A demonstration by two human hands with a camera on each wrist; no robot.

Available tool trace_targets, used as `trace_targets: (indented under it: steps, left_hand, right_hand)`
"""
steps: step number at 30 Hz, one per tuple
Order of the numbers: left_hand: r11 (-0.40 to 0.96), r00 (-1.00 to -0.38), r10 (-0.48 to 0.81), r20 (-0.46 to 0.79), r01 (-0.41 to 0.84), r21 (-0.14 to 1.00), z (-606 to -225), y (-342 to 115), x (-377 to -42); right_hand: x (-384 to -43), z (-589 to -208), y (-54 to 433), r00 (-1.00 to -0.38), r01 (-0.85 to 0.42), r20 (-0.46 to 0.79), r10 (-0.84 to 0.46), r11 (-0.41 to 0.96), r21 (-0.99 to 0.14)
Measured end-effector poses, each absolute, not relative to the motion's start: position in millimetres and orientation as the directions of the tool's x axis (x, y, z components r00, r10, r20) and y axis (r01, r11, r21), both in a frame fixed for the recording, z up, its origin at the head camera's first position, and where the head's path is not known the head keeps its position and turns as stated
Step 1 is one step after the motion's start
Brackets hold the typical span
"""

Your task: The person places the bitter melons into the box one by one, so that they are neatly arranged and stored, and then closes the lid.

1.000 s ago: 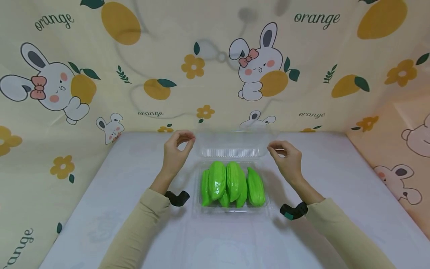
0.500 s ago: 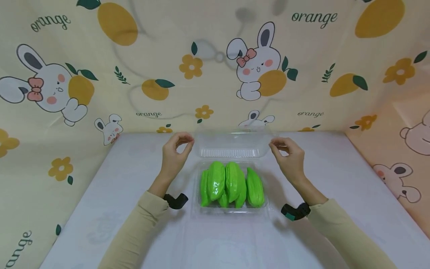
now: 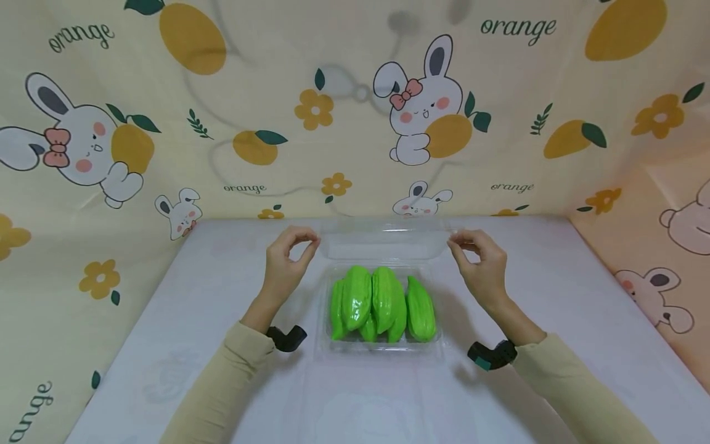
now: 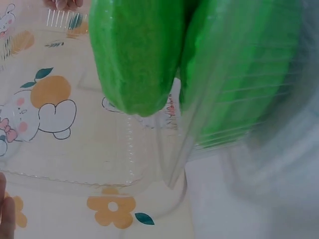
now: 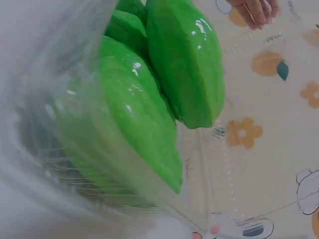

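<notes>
A clear plastic clamshell box (image 3: 379, 347) sits on the table. Inside lie several long, glossy, bright green ridged pieces (image 3: 357, 299), some stacked on others; their exact kind I cannot tell. Behind the base stands the raised, tilted clear lid (image 3: 383, 250). My left hand (image 3: 284, 265) pinches the lid's left edge between thumb and fingers, while my right hand (image 3: 484, 266) pinches its right edge. In the left wrist view, the box wall (image 4: 187, 144) rises beside the green pieces; the right wrist view has the other end wall (image 5: 144, 184).
A white cloth (image 3: 366, 407) covers the table. Behind it hangs a cream curtain (image 3: 355, 148) printed with rabbits and oranges, which also runs down both sides. Each wrist wears a dark camera mount (image 3: 287, 339).
Both hands have come down slightly and a little apart, still pinching the lid. The lid's far edge sits lower, and its ribbed strip no longer shows clearly. The green pieces stay put.
</notes>
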State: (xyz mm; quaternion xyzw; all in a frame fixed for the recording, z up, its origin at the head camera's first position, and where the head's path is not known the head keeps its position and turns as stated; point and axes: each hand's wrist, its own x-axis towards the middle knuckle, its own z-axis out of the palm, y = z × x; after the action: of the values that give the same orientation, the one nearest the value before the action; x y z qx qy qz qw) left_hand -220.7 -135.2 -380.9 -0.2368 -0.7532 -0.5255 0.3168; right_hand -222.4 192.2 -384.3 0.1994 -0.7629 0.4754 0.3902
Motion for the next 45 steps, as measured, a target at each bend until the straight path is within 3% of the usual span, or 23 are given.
trace_targets:
  steps: [12,23,30,45]
  left_hand:
    - [0.333,-0.631,0.060,0.774,0.743,0.580,-393,-139,-212]
    - [0.303,-0.616,0.104,0.781,0.768,0.565,-403,-144,-205]
    - [0.282,-0.605,0.124,0.786,0.781,0.557,-408,-146,-200]
    - [0.262,-0.593,0.163,0.788,0.796,0.545,-421,-148,-193]
  right_hand:
    - [-215,-395,195,-0.576,-0.713,0.817,0.035,0.468,-0.522]
    - [-201,-404,200,-0.574,-0.723,0.818,-0.010,0.474,-0.502]
    - [-196,-412,205,-0.532,-0.770,0.846,-0.034,0.435,-0.466]
    - [-189,-419,206,-0.551,-0.765,0.833,-0.057,0.433,-0.477]
